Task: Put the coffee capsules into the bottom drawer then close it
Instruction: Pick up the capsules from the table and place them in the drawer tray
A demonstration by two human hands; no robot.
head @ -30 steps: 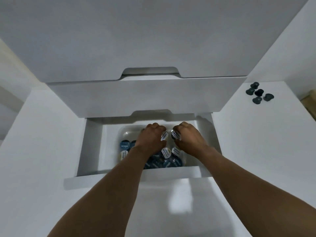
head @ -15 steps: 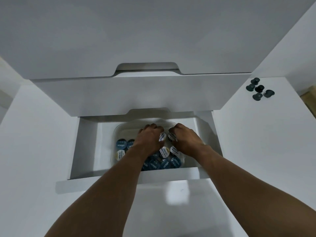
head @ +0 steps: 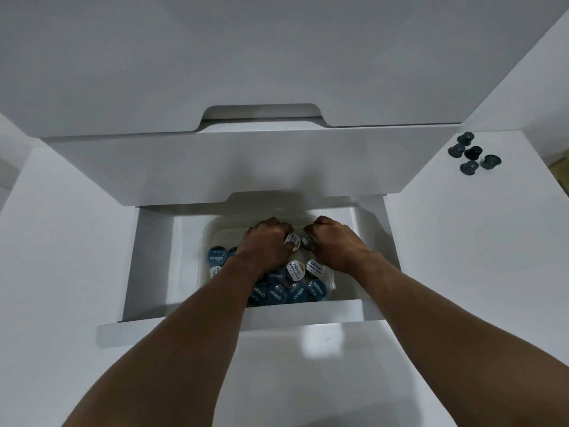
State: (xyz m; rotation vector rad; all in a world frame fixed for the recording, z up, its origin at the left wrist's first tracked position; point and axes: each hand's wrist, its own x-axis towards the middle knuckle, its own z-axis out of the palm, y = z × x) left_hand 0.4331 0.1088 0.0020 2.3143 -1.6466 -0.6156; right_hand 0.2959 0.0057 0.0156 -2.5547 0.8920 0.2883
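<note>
The white bottom drawer (head: 154, 272) stands pulled out below me. Inside it sits a clear plastic container (head: 212, 229) holding several coffee capsules (head: 278, 292) with blue and white lids. Both my hands reach into the container. My left hand (head: 266, 245) is closed around a white-lidded capsule (head: 292, 241). My right hand (head: 334, 243) is closed around another white-lidded capsule (head: 309, 240). The two fists are side by side over the container's far half, and they hide the capsules underneath.
The middle drawer front (head: 234, 167) overhangs the back of the open drawer. Several dark capsules (head: 472, 154) lie on the white surface at the far right. White floor stretches on both sides and in front of the drawer.
Both hands stay in the container with their grip unchanged. The view has shifted a little, so the drawer sits slightly higher and further left in the picture.
</note>
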